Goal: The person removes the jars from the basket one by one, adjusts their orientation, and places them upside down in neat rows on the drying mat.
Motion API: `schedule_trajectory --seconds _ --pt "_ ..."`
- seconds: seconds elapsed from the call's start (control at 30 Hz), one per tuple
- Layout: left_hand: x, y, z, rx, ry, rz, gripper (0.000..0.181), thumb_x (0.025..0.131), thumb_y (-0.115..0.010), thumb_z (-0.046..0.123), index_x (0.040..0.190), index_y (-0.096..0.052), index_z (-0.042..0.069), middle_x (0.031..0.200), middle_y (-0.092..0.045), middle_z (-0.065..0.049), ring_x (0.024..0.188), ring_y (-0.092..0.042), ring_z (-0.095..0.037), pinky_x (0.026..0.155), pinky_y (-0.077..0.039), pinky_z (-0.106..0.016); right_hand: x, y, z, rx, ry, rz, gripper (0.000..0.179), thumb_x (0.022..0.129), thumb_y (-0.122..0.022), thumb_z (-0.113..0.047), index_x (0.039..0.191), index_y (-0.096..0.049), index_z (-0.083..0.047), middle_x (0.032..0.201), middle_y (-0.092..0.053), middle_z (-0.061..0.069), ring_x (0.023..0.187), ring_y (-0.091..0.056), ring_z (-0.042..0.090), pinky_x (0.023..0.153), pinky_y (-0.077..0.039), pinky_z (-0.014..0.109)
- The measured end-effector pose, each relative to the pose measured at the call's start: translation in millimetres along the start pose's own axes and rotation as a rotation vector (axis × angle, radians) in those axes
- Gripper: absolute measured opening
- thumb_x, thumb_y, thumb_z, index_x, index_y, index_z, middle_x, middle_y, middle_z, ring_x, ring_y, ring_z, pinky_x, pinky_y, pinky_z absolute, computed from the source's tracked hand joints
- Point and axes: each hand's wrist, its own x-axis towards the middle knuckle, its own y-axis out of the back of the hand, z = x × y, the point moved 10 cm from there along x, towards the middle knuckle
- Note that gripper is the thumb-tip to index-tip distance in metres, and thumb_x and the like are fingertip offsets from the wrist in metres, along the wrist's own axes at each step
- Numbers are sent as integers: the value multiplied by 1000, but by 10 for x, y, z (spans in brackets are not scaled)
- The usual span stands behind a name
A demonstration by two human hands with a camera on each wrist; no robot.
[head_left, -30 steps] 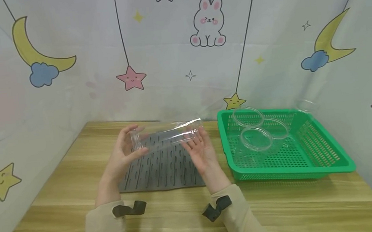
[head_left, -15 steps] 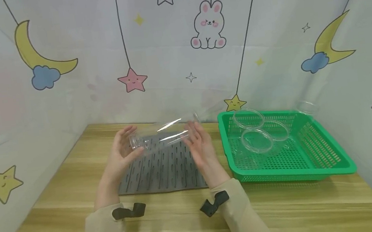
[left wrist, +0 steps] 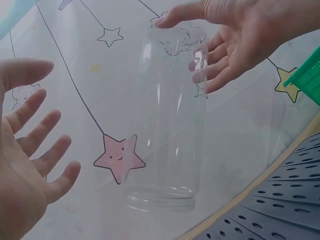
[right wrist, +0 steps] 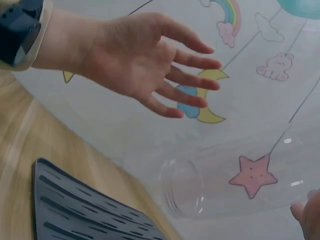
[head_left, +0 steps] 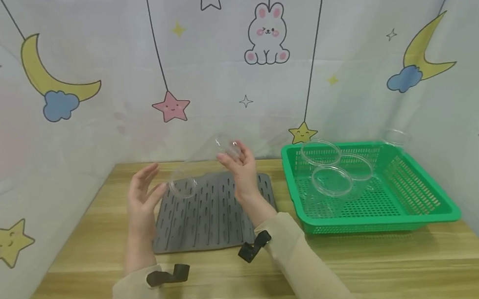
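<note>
Though in the right hand [head_left: 243,171], clear jar [left wrist: 169,120] faint in outline.

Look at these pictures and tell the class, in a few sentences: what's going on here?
A person's right hand holds a clear cylindrical container by one end, up in the air and tilted. The left hand, fingers apart, is close to the other, ringed end but not holding it. A slotted gray mat lies on the table, and to its right a green basket holds several clear round items.
</note>
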Motion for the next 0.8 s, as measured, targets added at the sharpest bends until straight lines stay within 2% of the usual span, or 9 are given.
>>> schedule_trajectory --seconds 0.13,0.2,0.37,0.57,0.8 --pt "-3 61 25 -52 -22 48 43 90 -49 -11 129 -54 6 126 -58 11 130 -44 -20 99 -45 -22 88 -102 109 -140 -8 -13 74 86 -72 -9 149 -34 -10 153 -40 11 143 -36 27 115 -36 47" --pt "-8 75 35 -61 -22 53 43 90 -49 -12 127 -56 7 124 -59 10 128 -46 -17 99 -45 -21 119 -144 164 -189 -16 -21 75 85 -74 -11 149 -35 -12 154 -38 9 144 -33 26 115 -34 50" --pt "-8 38 37 -47 -25 20 42 90 -50 -12 125 -56 9 124 -59 9 124 -48 -12 98 -45 -20 183 -221 287 -265 -23 -45 77 84 -76 -12 150 -35 -12 157 -33 8 146 -31 27 114 -35 52" --pt "-18 -37 25 -41 -44 -26 40 90 -50 -11 123 -58 11 125 -60 10 123 -49 -11 97 -46 -20 220 -320 461 -374 -40 -90 81 83 -78 -17 151 -34 -12 157 -35 6 144 -33 27 112 -38 49" --pt "-18 -21 33 -43 -48 -36 39 90 -49 -11 119 -58 13 123 -60 13 125 -48 -14 98 -44 -24 252 -503 570 -494 -40 -126 81 82 -79 -22 150 -36 -16 157 -35 5 144 -34 26 114 -37 46"
